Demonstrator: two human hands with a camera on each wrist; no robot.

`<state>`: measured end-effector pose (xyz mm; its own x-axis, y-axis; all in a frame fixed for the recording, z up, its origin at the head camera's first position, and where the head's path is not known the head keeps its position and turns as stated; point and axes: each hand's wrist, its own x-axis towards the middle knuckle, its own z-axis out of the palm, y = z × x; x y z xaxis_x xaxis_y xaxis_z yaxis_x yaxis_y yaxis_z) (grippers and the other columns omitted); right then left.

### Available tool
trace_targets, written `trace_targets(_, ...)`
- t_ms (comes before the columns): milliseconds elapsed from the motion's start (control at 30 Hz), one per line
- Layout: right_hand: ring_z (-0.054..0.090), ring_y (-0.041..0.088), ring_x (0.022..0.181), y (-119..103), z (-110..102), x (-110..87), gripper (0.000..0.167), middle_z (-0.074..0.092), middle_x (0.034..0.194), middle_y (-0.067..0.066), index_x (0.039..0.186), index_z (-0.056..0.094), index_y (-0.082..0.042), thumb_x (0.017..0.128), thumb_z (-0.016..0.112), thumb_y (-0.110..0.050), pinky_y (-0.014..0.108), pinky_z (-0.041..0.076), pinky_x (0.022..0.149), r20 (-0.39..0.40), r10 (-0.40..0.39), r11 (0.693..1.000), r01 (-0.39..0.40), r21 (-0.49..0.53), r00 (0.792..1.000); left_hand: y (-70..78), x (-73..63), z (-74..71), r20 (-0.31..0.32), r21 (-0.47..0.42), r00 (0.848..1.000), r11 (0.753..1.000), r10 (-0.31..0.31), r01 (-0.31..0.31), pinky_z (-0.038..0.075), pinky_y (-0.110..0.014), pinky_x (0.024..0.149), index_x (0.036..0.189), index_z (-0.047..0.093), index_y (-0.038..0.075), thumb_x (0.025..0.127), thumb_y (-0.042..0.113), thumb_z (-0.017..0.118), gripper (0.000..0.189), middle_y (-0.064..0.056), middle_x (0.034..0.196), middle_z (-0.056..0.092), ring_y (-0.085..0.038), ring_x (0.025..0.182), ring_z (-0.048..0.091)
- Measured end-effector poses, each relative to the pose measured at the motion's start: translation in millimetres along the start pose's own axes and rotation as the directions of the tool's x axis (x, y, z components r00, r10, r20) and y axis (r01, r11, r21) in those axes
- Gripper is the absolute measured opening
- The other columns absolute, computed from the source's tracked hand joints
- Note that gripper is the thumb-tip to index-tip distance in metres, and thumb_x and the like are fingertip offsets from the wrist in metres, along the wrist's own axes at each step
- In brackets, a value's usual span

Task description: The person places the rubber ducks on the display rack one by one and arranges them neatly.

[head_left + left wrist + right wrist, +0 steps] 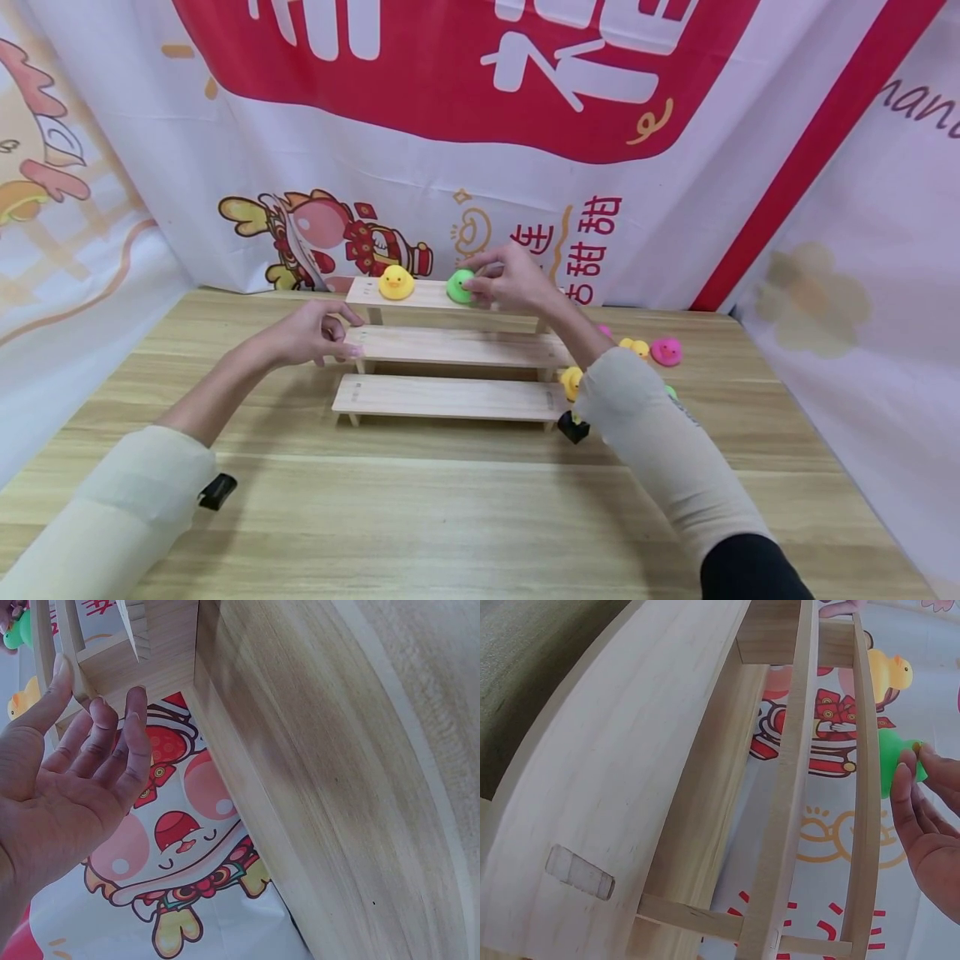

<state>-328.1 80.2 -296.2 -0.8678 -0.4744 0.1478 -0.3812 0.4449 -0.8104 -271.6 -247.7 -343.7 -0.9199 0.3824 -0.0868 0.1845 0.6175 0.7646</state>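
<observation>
My right hand pinches a green rubber duck between thumb and fingertips, the duck at the top board of a three-step wooden stand. To its left on that same board sits a yellow rubber duck. My left hand is at the left end of the middle board. In the left wrist view, the thumb of this left hand lies along one side of the board's end and bent fingers are on the other, gripping it.
Beyond the stand's right end are a pink duck, yellow ducks and a bit of green, partly behind my right sleeve. A printed cloth hangs right behind the stand. The wooden table extends in front.
</observation>
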Motion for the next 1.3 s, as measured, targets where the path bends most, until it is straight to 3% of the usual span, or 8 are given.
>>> trace_targets(333,0.07,0.027,0.073,3.6,-4.5,-5.1,0.032,0.073,0.107,0.014,0.128,0.072,-0.001,0.096,0.075,-0.007,0.033,0.06,0.06,-0.012,0.004,0.999,-0.003,0.048,1.0,1.3,0.7,0.0,0.014,-0.005,1.0,1.0,0.006,-0.006,0.055,-0.031,0.052,0.125,0.056,-0.013,0.091,0.004,0.079,0.044,-0.004,0.075,0.057,-0.013,0.068,0.058)
trace_targets(567,0.072,0.028,0.081,10.3,-17.9,-19.5,0.031,0.074,0.109,0.017,0.129,0.071,-0.002,0.099,0.07,-0.01,0.036,0.062,0.065,-0.037,0.0,0.999,0.001,0.037,0.999,1.0,2.2,0.8,0.017,-0.01,1.0,1.0,0.005,-0.005,0.056,-0.031,0.053,0.125,0.056,-0.012,0.091,0.003,0.079,0.044,-0.004,0.075,0.058,-0.019,0.07,0.063)
trace_targets(767,0.073,0.029,0.082,20.5,-33.8,-36.4,0.031,0.072,0.114,0.016,0.129,0.071,-0.002,0.099,0.071,-0.011,0.033,0.062,0.066,-0.075,0.014,1.0,-0.013,0.023,0.997,1.2,1.7,0.7,0.017,-0.011,1.0,1.0,0.012,-0.011,0.056,-0.031,0.052,0.125,0.056,-0.013,0.091,0.003,0.079,0.044,-0.004,0.075,0.057,-0.015,0.068,0.061)
trace_targets(1000,0.074,0.035,0.087,38.2,-49.6,-59.4,0.031,0.073,0.111,0.02,0.126,0.071,0.001,0.099,0.072,-0.013,0.039,0.064,0.076,-0.093,0.007,1.0,-0.006,0.01,0.996,2.1,0.9,1.0,0.016,-0.012,1.0,1.0,0.008,-0.008,0.056,-0.032,0.053,0.126,0.055,-0.013,0.091,0.004,0.079,0.046,-0.005,0.076,0.057,-0.014,0.069,0.06)
trace_targets(1067,0.074,0.037,0.09,43.3,-54.0,-65.6,0.031,0.072,0.115,0.02,0.127,0.07,0.002,0.099,0.071,-0.012,0.035,0.064,0.077,-0.096,0.015,1.0,-0.014,0.011,0.995,1.6,0.7,0.9,0.014,-0.013,1.0,1.0,0.009,-0.009,0.056,-0.032,0.053,0.126,0.055,-0.013,0.091,0.004,0.08,0.046,-0.005,0.076,0.057,-0.015,0.069,0.06)
trace_targets(1300,0.073,0.026,0.08,57.1,-66.5,-81.9,0.032,0.074,0.107,0.022,0.129,0.068,0.005,0.1,0.069,-0.009,0.028,0.061,0.067,-0.11,0.01,0.999,-0.014,-0.03,0.994,-1.0,1.0,0.6,0.004,0.005,1.0,1.0,0.001,-0.001,0.055,-0.031,0.053,0.126,0.057,-0.011,0.091,0.008,0.081,0.046,-0.004,0.076,0.057,-0.012,0.067,0.055)
